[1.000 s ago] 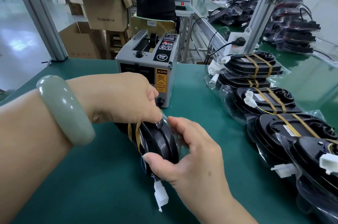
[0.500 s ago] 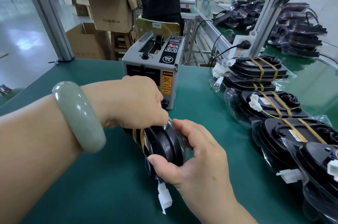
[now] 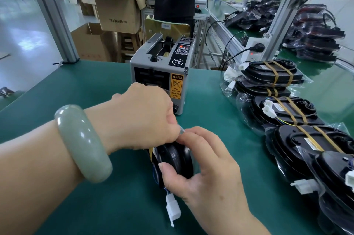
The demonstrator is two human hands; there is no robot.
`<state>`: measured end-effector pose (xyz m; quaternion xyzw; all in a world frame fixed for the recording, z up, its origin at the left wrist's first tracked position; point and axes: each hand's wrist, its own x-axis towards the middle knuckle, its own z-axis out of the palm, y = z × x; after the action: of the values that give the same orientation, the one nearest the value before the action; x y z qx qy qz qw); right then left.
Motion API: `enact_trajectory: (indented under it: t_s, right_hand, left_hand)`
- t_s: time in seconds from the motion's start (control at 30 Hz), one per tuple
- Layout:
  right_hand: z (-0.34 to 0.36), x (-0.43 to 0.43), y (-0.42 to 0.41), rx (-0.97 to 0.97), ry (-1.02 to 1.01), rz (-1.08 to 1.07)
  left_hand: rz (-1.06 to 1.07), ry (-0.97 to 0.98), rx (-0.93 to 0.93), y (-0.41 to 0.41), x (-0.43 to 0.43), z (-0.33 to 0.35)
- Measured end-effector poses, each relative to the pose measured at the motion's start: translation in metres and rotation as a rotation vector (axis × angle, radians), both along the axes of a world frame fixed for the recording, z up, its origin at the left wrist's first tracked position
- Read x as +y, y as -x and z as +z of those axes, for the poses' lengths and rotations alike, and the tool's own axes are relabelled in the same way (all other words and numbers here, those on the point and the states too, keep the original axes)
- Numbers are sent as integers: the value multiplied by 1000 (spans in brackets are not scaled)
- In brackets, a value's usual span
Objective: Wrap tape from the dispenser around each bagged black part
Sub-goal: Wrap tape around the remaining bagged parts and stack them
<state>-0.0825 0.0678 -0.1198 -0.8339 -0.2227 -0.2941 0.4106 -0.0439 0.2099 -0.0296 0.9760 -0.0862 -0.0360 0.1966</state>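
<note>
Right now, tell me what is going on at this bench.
A person is working on one bagged black part, stood on edge on the green table. The left hand grips its top and the right hand holds its near face and rim. A strip of tan tape shows on the part under the left hand. The tape dispenser stands just behind, and a row of taped parts lies to the right.

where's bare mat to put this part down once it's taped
Widest bare mat lies left of the tape dispenser, up to the frame post. A narrower strip runs between dispenser and the row of taped parts. The right side is crowded with those parts, overlapping.
</note>
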Motion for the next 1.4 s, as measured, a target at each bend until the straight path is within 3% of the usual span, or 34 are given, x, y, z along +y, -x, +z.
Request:
enact_trajectory:
  t_s: [0.07, 0.23, 0.53, 0.67, 0.87, 1.03, 1.17, 1.27, 1.4]
  right_hand:
    - [0, -1, -1, -28, 5, -9]
    - [-5, 0, -4, -58, -16, -36]
    - [-7, -2, -1, 156, -122, -20]
    - [-5, -8, -3, 265, -143, -23]
    - [-5, -7, -1, 283, -124, 13]
    - [-17, -13, 6, 575, -166, 167]
    - [-5, -24, -3, 573, -100, 246]
    - [33, -38, -10, 485, 12, 242]
    - [82, -49, -15, 511, 167, 254]
  left_hand:
    - [23, 9, -56, -3, 5, -2]
    - [96, 247, -143, -4, 15, -22]
    - [51, 388, -296, 0, 9, -51]
    - [-140, 194, -248, -11, 19, -32]
    - [-516, -165, -191, -29, 17, 1]
    - [-569, -167, -184, -37, 28, 2]
    - [-431, 30, -289, -30, 34, -14]
    - [-365, 378, -316, -15, 37, -23]
    - [-324, 881, -172, 0, 26, -46]
